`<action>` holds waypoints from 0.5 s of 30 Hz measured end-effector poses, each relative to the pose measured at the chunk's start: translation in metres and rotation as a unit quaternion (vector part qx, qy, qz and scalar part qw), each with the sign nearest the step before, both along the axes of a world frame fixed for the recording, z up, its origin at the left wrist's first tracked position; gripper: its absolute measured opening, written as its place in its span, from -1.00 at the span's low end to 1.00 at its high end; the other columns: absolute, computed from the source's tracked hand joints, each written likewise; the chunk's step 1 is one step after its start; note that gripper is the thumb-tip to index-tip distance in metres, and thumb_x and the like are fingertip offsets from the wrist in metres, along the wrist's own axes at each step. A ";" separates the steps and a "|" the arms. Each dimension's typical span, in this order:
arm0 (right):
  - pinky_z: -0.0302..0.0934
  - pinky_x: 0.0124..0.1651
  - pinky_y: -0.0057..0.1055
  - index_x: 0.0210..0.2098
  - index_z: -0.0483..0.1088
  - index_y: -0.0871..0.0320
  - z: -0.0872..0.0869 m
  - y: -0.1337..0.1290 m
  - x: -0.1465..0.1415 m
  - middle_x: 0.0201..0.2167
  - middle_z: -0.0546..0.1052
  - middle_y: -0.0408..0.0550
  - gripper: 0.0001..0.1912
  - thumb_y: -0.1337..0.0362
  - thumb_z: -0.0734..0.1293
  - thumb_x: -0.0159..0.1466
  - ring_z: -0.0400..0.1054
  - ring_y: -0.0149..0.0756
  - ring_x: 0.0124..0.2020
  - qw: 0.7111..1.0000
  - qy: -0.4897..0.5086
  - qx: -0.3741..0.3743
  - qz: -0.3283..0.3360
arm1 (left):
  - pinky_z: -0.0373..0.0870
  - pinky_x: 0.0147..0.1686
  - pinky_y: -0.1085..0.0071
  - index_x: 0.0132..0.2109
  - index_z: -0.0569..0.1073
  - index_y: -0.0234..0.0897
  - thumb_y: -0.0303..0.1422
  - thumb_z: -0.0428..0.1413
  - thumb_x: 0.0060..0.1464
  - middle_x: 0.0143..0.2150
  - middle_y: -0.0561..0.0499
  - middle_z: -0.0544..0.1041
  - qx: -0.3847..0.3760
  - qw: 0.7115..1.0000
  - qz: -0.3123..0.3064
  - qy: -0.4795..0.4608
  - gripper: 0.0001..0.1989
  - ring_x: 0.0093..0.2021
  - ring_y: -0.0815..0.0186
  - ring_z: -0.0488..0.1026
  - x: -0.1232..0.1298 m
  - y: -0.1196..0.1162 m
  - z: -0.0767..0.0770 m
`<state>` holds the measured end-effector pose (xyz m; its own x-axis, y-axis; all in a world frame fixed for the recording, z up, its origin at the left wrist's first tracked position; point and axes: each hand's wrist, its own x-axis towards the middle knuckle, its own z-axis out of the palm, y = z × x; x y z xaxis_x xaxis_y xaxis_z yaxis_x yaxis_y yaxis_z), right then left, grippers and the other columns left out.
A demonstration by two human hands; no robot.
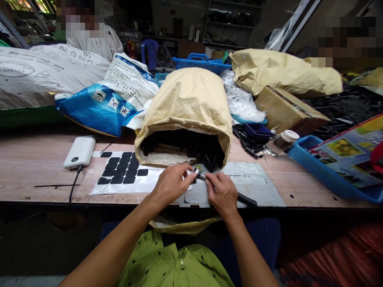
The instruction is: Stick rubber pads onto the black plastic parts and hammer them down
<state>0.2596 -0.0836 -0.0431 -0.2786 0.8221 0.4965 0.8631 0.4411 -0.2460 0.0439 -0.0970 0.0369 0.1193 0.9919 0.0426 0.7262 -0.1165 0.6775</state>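
A yellow-green shirt (pixel 170 265) scattered with small dark marks (pixel 163 274) (their exact shape is unclear), one pale button (pixel 182 263) in front.

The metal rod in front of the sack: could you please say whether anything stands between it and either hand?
Nothing visible does: the right hand grips the metal rod, and the left hand is at its tip. Black pieces lie beyond.

Dim background, brighter tabletop, soft blur, stretched edges

1 L hand (pixel 173 181), 1 R hand (pixel 224 194), 1 rod (pixel 202 176), 1 wht power bank (pixel 80 151), 1 sticker sheet (pixel 146 183), 1 open tan sack (pixel 191 97), 1 clr jar (pixel 278 144)
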 end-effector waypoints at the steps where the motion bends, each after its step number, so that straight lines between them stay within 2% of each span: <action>1: 0.14 -0.10 -0.30 0.02 0.52 0.04 0.000 0.000 0.001 -0.25 0.46 -0.05 -0.74 0.23 0.28 0.40 0.27 -0.22 -0.20 1.000 0.002 -0.001 0.001 | 0.30 -0.26 0.41 -0.06 0.58 -0.18 -0.14 0.07 0.28 -0.25 0.02 0.60 0.042 0.998 0.039 0.015 -0.71 -0.26 0.27 0.50 0.007 0.021 -0.002; 4: 0.14 -0.10 -0.31 0.01 0.52 0.05 0.000 0.000 0.002 -0.25 0.47 -0.05 -0.75 0.24 0.29 0.39 0.28 -0.22 -0.19 1.000 0.011 -0.006 0.007 | 0.36 -0.21 0.37 -0.06 0.59 -0.20 -0.14 0.16 0.21 -0.13 -0.06 0.58 0.075 0.988 0.112 0.070 -0.71 -0.17 0.21 0.53 0.029 0.070 -0.016; 7: 0.15 -0.10 -0.31 -0.01 0.52 0.05 0.001 0.000 0.002 -0.25 0.47 -0.05 -0.76 0.24 0.29 0.38 0.28 -0.22 -0.19 1.000 0.014 -0.012 0.008 | 0.40 -0.23 0.33 -0.13 0.61 -0.20 -0.13 0.22 0.14 -0.11 -0.09 0.56 0.051 0.984 0.133 0.110 -0.73 -0.15 0.14 0.54 0.043 0.093 -0.029; 11: 0.14 -0.10 -0.31 -0.01 0.52 0.05 0.001 0.000 0.001 -0.24 0.47 -0.06 -0.76 0.24 0.30 0.38 0.28 -0.22 -0.19 1.000 0.012 -0.017 0.003 | 0.40 -0.18 0.32 -0.19 0.61 -0.19 -0.21 0.23 0.13 -0.13 -0.07 0.56 0.072 0.985 0.121 0.102 -0.82 -0.10 0.14 0.52 0.040 0.091 -0.031; 15: 0.15 -0.10 -0.31 -0.01 0.52 0.04 0.001 0.000 0.002 -0.24 0.47 -0.06 -0.76 0.23 0.29 0.39 0.28 -0.22 -0.18 1.000 0.016 -0.018 0.004 | 0.37 -0.14 0.34 -0.18 0.58 -0.20 -0.26 0.27 0.12 -0.20 0.00 0.58 0.130 0.988 0.083 0.030 -0.85 -0.14 0.21 0.47 0.006 0.066 -0.029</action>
